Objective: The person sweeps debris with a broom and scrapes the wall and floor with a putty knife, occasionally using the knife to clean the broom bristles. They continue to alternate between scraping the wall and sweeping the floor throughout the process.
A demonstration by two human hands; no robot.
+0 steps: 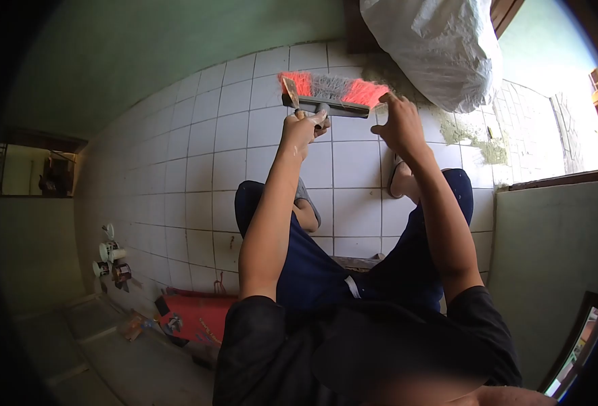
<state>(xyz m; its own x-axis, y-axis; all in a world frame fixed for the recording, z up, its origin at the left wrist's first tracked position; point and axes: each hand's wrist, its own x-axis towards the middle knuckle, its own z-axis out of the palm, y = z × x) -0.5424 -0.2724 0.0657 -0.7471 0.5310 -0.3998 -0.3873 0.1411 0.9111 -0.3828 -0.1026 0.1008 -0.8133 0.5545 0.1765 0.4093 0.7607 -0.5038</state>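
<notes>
A broom head [331, 91] with red and grey bristles pointing up is held out over the white floor tiles. My left hand [304, 130] is closed round the socket under its dark bar and also grips a putty knife [290, 93], whose blade stands upright before the bristles at the left end. At the right end, my right hand [400, 125] has its fingers apart, with the fingertips close to the red bristles. Whether they touch the bristles I cannot tell.
A large white sack [441, 47] stands at the upper right, beside grey residue on the floor [471, 135]. A red object [201, 314] lies at the lower left, with white cups [111, 252] farther left. Green walls [549, 237] bound the floor.
</notes>
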